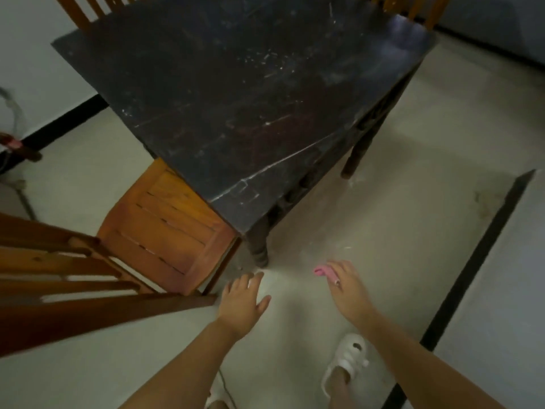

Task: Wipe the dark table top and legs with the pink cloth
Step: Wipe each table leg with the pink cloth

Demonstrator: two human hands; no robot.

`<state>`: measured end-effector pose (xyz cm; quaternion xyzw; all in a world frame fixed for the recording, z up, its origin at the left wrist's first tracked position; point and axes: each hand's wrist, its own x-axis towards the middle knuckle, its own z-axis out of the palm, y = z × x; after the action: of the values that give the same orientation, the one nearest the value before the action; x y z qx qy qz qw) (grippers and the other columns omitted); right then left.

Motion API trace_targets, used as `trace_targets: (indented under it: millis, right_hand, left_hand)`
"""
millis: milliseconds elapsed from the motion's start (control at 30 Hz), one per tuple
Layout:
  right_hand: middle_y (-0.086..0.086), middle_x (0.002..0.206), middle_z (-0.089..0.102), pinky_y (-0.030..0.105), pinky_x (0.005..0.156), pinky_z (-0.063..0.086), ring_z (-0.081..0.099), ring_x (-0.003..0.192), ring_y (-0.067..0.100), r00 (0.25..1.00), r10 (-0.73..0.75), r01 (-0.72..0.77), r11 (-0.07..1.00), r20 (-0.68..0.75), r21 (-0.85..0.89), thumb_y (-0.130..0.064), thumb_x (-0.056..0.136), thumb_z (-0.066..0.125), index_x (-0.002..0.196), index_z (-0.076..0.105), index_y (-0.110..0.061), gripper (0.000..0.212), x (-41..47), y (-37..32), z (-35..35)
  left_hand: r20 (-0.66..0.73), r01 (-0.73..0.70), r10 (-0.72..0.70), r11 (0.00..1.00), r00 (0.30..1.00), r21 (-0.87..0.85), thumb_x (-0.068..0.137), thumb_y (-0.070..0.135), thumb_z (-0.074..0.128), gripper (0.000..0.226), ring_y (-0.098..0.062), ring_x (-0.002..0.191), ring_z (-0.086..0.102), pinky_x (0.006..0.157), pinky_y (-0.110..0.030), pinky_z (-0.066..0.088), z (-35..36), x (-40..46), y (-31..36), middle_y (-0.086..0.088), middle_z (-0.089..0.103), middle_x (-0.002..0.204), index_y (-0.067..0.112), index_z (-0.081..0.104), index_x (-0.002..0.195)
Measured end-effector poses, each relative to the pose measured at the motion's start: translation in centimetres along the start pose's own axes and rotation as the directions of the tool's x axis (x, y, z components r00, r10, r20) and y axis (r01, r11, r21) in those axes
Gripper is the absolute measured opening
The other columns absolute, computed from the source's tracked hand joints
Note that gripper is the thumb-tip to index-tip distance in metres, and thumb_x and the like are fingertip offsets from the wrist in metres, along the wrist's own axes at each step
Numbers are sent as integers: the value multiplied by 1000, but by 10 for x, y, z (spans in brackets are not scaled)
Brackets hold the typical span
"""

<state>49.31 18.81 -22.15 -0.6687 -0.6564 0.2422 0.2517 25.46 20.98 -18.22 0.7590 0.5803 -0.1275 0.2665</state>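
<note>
The dark table (236, 93) fills the upper middle of the view, its scratched top seen from above with one corner pointing toward me. Its near leg (259, 246) stands on the floor just beyond my hands, and a second leg (358, 152) shows at the right. My right hand (343, 283) hangs low over the floor and holds the pink cloth (323, 271), of which only a small bunched end sticks out past the fingers. My left hand (241, 299) hovers beside it with fingers spread and holds nothing. Neither hand touches the table.
An orange wooden chair (165, 222) is tucked under the table's left side, its backrest slats (67, 278) close at my left. More chair backs (413, 7) stand behind the table. My white sandal (348, 361) is on the pale floor, and a dark floor strip (477, 261) runs along the right.
</note>
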Motion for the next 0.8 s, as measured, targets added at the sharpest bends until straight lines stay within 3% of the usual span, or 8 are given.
trace_targets:
  millis: [100, 233, 300, 433, 567, 667, 733, 800]
  right_hand:
    - [-20, 97, 59, 33, 80, 45, 58, 86, 22, 964, 264, -257, 933, 5, 252, -3, 88, 46, 87, 67, -36, 39, -7, -27, 52]
    - [4, 118, 60, 15, 56, 46, 58, 67, -6, 819, 570, -469, 609, 58, 639, -20, 98, 44, 94, 64, -41, 29, 8, -47, 102]
    - [6, 126, 55, 9, 65, 46, 59, 91, 0, 767, 638, -422, 429, 63, 798, -14, 100, 39, 107, 58, -27, 25, 28, -43, 129]
    - [5, 130, 50, 33, 86, 44, 51, 108, 20, 726, 672, -340, 169, 144, 925, -17, 100, 39, 128, 50, -25, 32, 77, -15, 194]
    - [-3, 120, 61, 28, 80, 53, 60, 105, 15, 866, 498, -188, 242, 44, 952, -19, 99, 42, 113, 58, -39, 30, 96, 6, 262]
    - [-17, 125, 54, 13, 92, 44, 53, 111, -3, 907, 406, -64, 396, -112, 916, -17, 100, 37, 131, 39, -42, 40, 97, 30, 302]
    - [-28, 108, 56, 11, 86, 42, 53, 102, -9, 905, 401, -26, 388, -143, 921, -15, 101, 36, 132, 37, -41, 41, 97, 55, 326]
    - [-25, 83, 61, 15, 70, 49, 60, 76, -6, 886, 448, -40, 326, -117, 944, -15, 100, 38, 106, 50, -45, 33, 93, 78, 354]
  left_hand:
    - [-19, -24, 22, 997, 1000, -75, 94, 48, 36, 59, -21, 130, 32, 108, -38, 28, 17, 10, -48, -4, 33, 142, 20, 22, 143]
    - [-68, -10, -11, 952, 998, -304, 92, 45, 45, 59, -22, 126, 37, 103, -38, 36, 38, 42, -83, -8, 38, 139, 15, 29, 140]
    - [-84, -13, -29, 886, 996, -463, 90, 46, 49, 65, -19, 131, 34, 107, -38, 34, 52, 67, -90, -4, 34, 144, 18, 24, 143]
    - [-252, -213, 20, 602, 968, -770, 89, 25, 59, 51, 14, 116, 35, 94, -3, 27, 78, 121, -87, 25, 40, 122, 33, 30, 130]
    - [-413, -390, 64, 489, 908, -780, 72, 41, 69, 66, 1, 117, 48, 98, -22, 40, 103, 184, -91, 10, 52, 124, 28, 37, 129]
    - [-551, -527, 92, 457, 829, -717, 74, 31, 73, 63, 7, 104, 51, 89, -11, 39, 113, 212, -95, 15, 54, 114, 18, 43, 128]
    - [-602, -587, 113, 418, 791, -693, 78, 29, 69, 53, 14, 95, 48, 83, -7, 38, 119, 223, -95, 26, 49, 104, 27, 43, 124]
    - [-656, -659, 160, 380, 738, -649, 81, 34, 65, 42, 13, 93, 48, 80, -10, 38, 126, 230, -95, 29, 48, 101, 40, 41, 114]
